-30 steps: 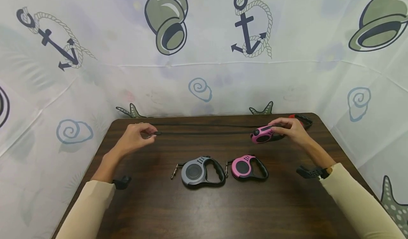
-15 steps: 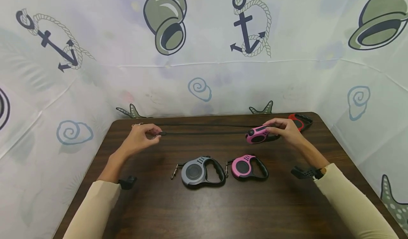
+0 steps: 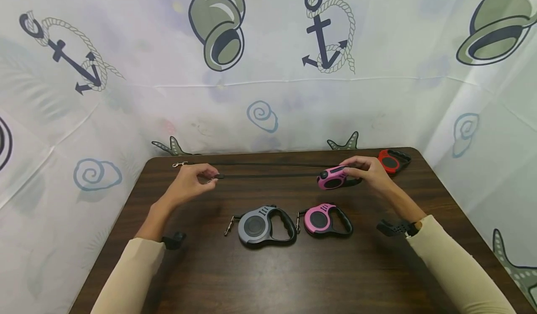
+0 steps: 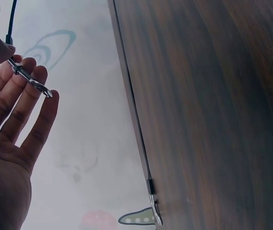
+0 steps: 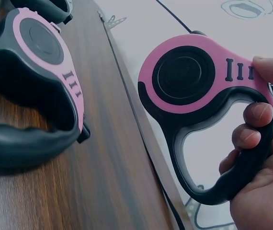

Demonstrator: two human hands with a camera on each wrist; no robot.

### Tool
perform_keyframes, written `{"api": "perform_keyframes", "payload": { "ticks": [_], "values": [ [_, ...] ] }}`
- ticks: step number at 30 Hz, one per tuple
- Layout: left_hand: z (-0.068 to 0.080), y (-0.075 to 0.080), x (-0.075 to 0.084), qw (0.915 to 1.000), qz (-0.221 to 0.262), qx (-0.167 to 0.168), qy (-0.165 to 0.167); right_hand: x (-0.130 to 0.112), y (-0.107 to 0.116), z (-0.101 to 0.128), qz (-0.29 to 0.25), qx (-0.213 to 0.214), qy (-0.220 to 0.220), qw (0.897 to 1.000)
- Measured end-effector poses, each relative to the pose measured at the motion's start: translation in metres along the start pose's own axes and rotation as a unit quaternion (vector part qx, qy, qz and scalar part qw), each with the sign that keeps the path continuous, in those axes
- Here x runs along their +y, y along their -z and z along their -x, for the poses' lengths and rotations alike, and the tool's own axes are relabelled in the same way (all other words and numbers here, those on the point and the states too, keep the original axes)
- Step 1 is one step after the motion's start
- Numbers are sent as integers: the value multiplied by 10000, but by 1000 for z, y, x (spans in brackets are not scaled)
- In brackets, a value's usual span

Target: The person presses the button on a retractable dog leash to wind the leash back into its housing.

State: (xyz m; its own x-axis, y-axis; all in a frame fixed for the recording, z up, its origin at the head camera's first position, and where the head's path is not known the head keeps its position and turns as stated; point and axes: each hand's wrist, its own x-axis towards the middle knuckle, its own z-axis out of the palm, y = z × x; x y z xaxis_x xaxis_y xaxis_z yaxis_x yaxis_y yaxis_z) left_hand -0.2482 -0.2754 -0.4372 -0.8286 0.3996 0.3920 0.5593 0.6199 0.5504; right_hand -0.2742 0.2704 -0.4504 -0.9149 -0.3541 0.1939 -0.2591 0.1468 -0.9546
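Observation:
My right hand [image 3: 366, 170] grips a pink and black retractable dog leash [image 3: 333, 178] by its handle above the table; in the right wrist view, several fingers curl through the black handle [image 5: 251, 158]. From the pink casing a thin black cord [image 3: 268, 175] stretches left to my left hand [image 3: 194, 182]. There, thumb and fingers pinch the cord's end, and the silver snap hook [image 4: 33, 82] lies across the fingers in the left wrist view. Below the cord, a grey retractable leash [image 3: 255, 225] and a second pink one [image 3: 317, 219] lie side by side on the table.
A red retractable leash [image 3: 390, 161] lies at the table's back right corner. Its cord [image 3: 268, 164] runs along the back edge to a snap hook [image 3: 180, 164] at the left. Patterned cloth [image 3: 268, 62] hangs behind the dark wooden table [image 3: 260, 276].
My hands have come closer together: the left moved right, the right moved left with the pink leash. The cord between them is shorter. The red leash and the far snap hook show more fully.

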Motion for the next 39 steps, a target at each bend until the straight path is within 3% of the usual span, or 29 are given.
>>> {"api": "perform_keyframes", "payload": {
  "ticks": [9,24,39],
  "values": [
    [-1,-8,6,9999,49,-96,-70,-3,-19,1,-144,-75,277,9995],
    [-8,-21,15,9997,208,-133,71,-5,-38,-17,-402,-359,146,9984],
    [-29,-36,26,9992,325,-84,214,-6,-37,-48,-364,-607,-86,9975]
  ]
}}
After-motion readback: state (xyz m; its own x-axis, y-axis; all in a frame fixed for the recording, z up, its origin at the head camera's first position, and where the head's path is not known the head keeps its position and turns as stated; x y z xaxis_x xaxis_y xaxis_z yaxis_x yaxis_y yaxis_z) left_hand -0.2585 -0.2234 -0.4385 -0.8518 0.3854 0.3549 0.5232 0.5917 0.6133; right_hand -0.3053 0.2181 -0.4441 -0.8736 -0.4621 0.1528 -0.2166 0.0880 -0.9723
